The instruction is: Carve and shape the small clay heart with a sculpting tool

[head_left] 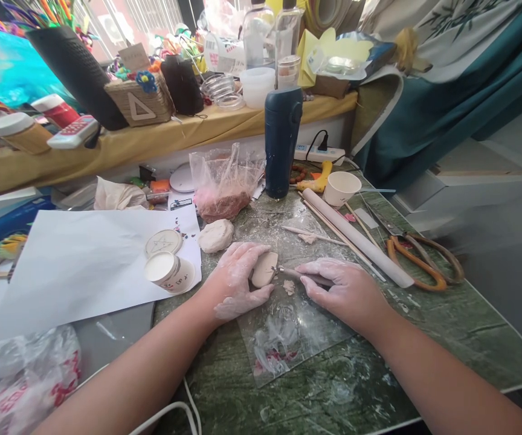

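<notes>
White powder coats both of my hands. My left hand (241,280) curls around a small flat piece of pale clay (265,269), thumb below and fingers above it. Pinched in my right hand (340,285) is a thin clay-carving tool (293,273), its metal tip at the clay's right edge. A few clay scraps (289,287) lie just under the tip. Beneath both hands a clear plastic sheet (283,344) is spread, dusted with powder. Up and left of my left hand sits a lump of white clay (216,235).
A paper cup (164,270) and a round disc with a star drawn on it (164,242) rest on white paper (84,260). Behind stand a blue tumbler (283,142) and a bag of pinkish clay (225,193). To the right lie a white roller (356,238) and large scissors (417,260).
</notes>
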Demonstrator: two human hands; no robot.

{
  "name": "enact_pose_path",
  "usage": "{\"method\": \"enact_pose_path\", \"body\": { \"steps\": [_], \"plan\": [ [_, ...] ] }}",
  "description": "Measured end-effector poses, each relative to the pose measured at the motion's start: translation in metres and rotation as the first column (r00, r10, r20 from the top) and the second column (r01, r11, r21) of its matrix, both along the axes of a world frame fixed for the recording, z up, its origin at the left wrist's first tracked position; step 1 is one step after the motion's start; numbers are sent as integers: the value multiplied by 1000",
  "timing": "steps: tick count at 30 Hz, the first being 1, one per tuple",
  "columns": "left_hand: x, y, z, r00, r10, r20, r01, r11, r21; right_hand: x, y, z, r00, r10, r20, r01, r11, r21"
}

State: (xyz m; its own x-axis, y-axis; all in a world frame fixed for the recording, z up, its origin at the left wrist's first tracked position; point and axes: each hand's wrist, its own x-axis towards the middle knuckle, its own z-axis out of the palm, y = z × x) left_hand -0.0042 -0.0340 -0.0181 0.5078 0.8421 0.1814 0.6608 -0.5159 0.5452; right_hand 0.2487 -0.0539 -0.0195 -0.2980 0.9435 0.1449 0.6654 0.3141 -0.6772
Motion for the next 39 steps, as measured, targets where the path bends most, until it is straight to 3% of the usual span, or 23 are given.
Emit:
{"method": "enact_pose_path", "body": {
  "steps": [11,20,27,35,39],
  "plan": [
    [-1,0,-1,1000,-12,19,11,1000,19,0,0,1,999,26,-22,-27,1000,-14],
    [1,0,0,1000,-4,19,4,1000,29,3,-1,0,984,170,-47,-170,985,1],
    [-1,0,0,1000,-12,23,11,1000,23,3,-1,1,999,20,-42,-19,1000,18],
    [-2,0,1,999,-28,29,27,999,31,2,-2,-1,998,55,-42,-52,997,57],
    [-2,0,1,999,-34,27,33,999,24,2,-2,-1,999,-12,-44,13,1000,28]
  ]
}}
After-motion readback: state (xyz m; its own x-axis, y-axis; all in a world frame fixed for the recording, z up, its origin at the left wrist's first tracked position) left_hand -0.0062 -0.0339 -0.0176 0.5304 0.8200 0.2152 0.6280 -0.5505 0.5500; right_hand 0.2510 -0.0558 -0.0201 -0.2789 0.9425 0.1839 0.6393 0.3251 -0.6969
